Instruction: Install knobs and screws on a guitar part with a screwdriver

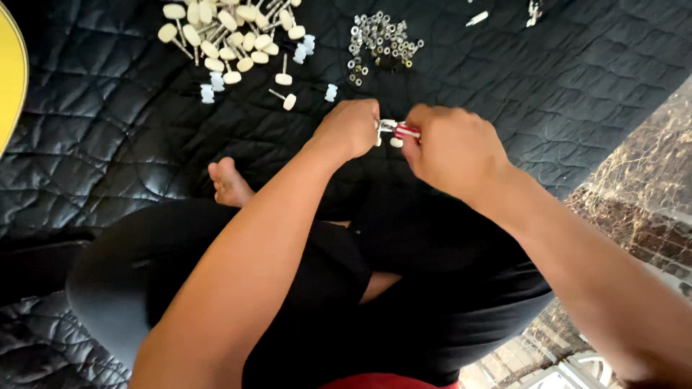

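Red-handled tool (406, 131) gripped in right hand (454, 151), left hand (351, 128) pinching small metal part (386, 126) at its tip

A black quilted mat (130, 137) covers the floor. At its far edge lies a heap of cream mushroom-headed pegs (223, 32) — a few pale blue spool-shaped pieces (216, 81) scattered just beside them. To the right, well apart, sits a cluster of small metal nuts and washers (380, 42). A yellow curved edge (10, 72) shows at the far left — cut off.
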